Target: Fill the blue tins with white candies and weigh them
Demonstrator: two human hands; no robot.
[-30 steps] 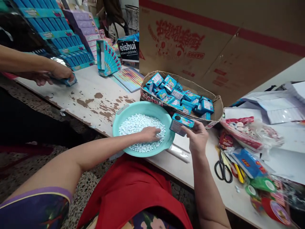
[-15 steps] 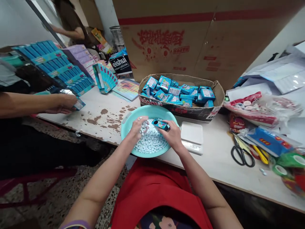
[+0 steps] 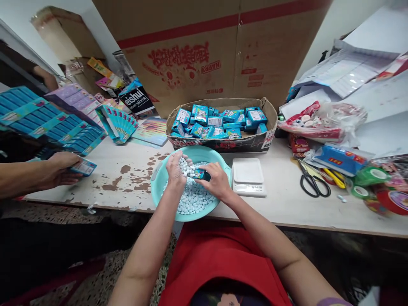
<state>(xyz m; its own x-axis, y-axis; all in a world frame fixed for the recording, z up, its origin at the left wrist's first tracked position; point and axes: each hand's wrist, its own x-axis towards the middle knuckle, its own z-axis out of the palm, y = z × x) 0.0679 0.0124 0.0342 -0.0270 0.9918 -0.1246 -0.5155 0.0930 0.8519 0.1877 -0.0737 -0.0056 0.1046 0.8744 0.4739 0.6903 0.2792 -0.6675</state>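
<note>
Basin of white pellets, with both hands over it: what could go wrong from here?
Spillage is possible: the left hand cups a loose heap of white pellets beside the small blue box in the right hand, though most would probably land in the basin. The basin might tip if a forearm knocks it, since it sits at the front edge of the table.

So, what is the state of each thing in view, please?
Left hand: cupped around white pieces.
Right hand: gripping a small blue box.
Small blue box: held, contents hidden.
Basin: partly filled with white pieces.
Carton: open-topped, holding blue boxes.
Scale: flat on the table, reading illegible.
Scissors: lying down, open or shut unclear.
Large cardboard box: standing upright.
</note>
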